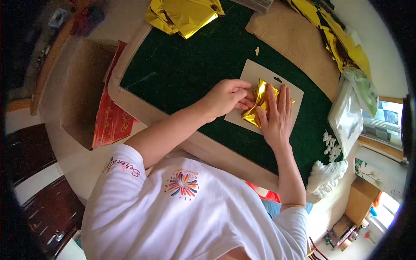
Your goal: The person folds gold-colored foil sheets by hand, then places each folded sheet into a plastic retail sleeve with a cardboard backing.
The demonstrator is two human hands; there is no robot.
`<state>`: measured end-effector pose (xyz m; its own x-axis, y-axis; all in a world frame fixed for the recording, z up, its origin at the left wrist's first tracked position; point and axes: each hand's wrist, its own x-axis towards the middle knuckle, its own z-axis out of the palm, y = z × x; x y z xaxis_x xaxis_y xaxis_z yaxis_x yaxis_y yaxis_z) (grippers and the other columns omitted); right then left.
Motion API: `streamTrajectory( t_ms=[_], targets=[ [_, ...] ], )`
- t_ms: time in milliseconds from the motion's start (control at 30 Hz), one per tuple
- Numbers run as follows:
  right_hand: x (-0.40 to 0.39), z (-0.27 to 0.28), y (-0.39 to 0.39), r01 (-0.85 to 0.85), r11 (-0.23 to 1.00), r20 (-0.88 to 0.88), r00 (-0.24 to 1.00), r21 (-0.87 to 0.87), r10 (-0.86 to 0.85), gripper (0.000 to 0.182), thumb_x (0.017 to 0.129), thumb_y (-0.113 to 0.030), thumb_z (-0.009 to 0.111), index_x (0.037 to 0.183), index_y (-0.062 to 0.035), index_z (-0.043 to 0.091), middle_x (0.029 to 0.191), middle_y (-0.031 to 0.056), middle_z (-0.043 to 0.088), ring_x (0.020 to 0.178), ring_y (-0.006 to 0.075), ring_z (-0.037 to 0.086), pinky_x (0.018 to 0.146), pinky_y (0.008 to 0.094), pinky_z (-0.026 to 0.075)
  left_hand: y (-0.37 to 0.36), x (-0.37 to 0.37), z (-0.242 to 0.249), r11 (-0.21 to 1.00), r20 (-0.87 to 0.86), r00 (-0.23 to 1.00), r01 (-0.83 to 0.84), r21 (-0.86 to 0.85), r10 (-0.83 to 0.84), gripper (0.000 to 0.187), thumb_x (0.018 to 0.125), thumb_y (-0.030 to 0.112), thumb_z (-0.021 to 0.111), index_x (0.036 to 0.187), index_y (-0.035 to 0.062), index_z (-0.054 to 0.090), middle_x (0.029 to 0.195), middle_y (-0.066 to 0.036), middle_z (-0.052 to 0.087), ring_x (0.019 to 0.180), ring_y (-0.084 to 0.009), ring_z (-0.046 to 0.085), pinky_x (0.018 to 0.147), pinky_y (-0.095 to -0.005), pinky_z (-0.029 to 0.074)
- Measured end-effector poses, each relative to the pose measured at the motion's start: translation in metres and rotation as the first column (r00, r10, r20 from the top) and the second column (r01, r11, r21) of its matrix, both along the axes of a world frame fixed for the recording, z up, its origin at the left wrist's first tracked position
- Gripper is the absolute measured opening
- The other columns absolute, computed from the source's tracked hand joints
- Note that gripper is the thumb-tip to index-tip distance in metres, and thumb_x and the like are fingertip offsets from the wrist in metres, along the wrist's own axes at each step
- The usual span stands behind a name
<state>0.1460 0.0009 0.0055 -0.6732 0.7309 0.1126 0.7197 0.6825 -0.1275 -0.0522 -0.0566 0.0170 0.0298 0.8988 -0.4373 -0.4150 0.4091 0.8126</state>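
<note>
A folded piece of shiny gold foil (pixel 251 118) lies on a beige card (pixel 236 118) with a dark hanging slot near its top edge. My right hand (pixel 277 117) presses flat on the foil, fingers stretched out and thumb apart. At the foil's left edge is my left hand (pixel 227 97), its fingers loosely curved and apart, with the fingertips right at the foil. The card rests on a dark green table covering (pixel 182 73).
More gold foil (pixel 186 17) lies at the table's far left, and long gold sheets (pixel 333 39) at the far right. Clear plastic bags (pixel 349 112) and a bundle of white cord (pixel 325 177) are along the right edge. A red cardboard box (pixel 110 117) stands at left.
</note>
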Motion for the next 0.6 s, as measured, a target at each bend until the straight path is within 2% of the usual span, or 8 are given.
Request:
streamTrajectory(
  t_ms=[67, 133, 167, 233, 367, 433, 600],
  targets=[
    [0.000, 0.001, 0.000, 0.000, 1.000, -0.007, 1.000, -0.001, 0.000, 0.063, 0.096, -0.045, 0.048, 0.150, -0.0171, 0.032, 0.154, 0.0247, 0.024, 0.143, 0.0402, 0.023, 0.116, 0.0496, 0.020, 0.003, 0.003, -0.009, 1.000, -0.013, 1.000, 0.011, 0.028, -0.011, 0.035, 0.099, 0.008, 0.047, 0.130, -0.0069, 0.048, 0.108, -0.016, 0.064, 0.095, -0.0205, 0.067, 0.084, -0.0304, 0.056],
    [0.000, 0.001, 0.000, -0.003, 1.000, -0.004, 1.000, 0.002, 0.003, 0.063, 0.096, -0.045, 0.048, 0.150, -0.0173, 0.032, 0.154, 0.0247, 0.024, 0.143, 0.0403, 0.023, 0.116, 0.0496, 0.020, 0.007, 0.005, -0.014, 0.993, -0.206, 0.979, 0.040, 0.113, -0.016, 0.031, 0.098, 0.006, 0.048, 0.127, -0.0051, 0.052, 0.104, -0.015, 0.065, 0.088, -0.0191, 0.068, 0.077, -0.0299, 0.058],
    [0.000, 0.001, 0.000, -0.002, 1.000, -0.005, 1.000, 0.006, 0.002, 0.063, 0.097, -0.045, 0.048, 0.150, -0.0175, 0.031, 0.154, 0.0246, 0.024, 0.143, 0.0405, 0.022, 0.116, 0.0496, 0.020, 0.009, 0.005, -0.018, 0.993, -0.205, 0.979, 0.037, 0.114, -0.013, 0.031, 0.098, 0.006, 0.048, 0.127, -0.0051, 0.052, 0.104, -0.015, 0.065, 0.088, -0.0191, 0.068, 0.077, -0.0299, 0.058],
    [0.000, 0.001, 0.000, -0.004, 1.000, -0.022, 1.000, -0.002, 0.004, 0.062, 0.097, -0.045, 0.048, 0.150, -0.0174, 0.032, 0.154, 0.0246, 0.024, 0.143, 0.0407, 0.022, 0.116, 0.0498, 0.020, 0.014, 0.005, -0.022, 0.990, -0.285, 0.958, 0.030, 0.135, 0.010, 0.030, 0.097, 0.006, 0.050, 0.125, -0.0038, 0.054, 0.097, -0.013, 0.067, 0.080, -0.0181, 0.069, 0.069, -0.0295, 0.059],
    [-0.001, 0.001, 0.000, -0.004, 1.000, -0.045, 0.999, -0.017, 0.003, 0.061, 0.097, -0.045, 0.048, 0.150, -0.0171, 0.033, 0.153, 0.0251, 0.024, 0.143, 0.0410, 0.022, 0.116, 0.0504, 0.020, 0.027, 0.003, -0.011, 0.994, -0.271, 0.963, 0.017, 0.106, 0.012, 0.028, 0.097, 0.006, 0.052, 0.123, -0.0039, 0.055, 0.090, -0.011, 0.068, 0.069, -0.0172, 0.069, 0.060, -0.0282, 0.059],
    [-0.001, 0.002, 0.000, 0.001, 1.000, -0.038, 0.999, -0.019, -0.002, 0.061, 0.097, -0.045, 0.047, 0.149, -0.0169, 0.034, 0.153, 0.0254, 0.024, 0.143, 0.0411, 0.022, 0.116, 0.0507, 0.020, 0.034, 0.004, -0.005, 1.000, -0.297, 0.955, 0.015, 0.022, -0.008, 0.023, 0.096, 0.006, 0.053, 0.116, -0.0034, 0.056, 0.086, -0.011, 0.068, 0.060, -0.0163, 0.068, 0.052, -0.0265, 0.056],
    [0.000, 0.001, 0.000, -0.004, 1.000, -0.046, 0.999, -0.011, 0.003, 0.060, 0.097, -0.045, 0.047, 0.149, -0.0169, 0.035, 0.153, 0.0260, 0.025, 0.143, 0.0415, 0.023, 0.116, 0.0513, 0.020, 0.037, 0.008, 0.000, 1.000, -0.394, 0.919, 0.009, 0.027, 0.003, 0.013, 0.093, 0.007, 0.057, 0.104, -0.0013, 0.056, 0.085, -0.012, 0.068, 0.054, -0.0158, 0.066, 0.045, -0.0250, 0.053]
  ],
)
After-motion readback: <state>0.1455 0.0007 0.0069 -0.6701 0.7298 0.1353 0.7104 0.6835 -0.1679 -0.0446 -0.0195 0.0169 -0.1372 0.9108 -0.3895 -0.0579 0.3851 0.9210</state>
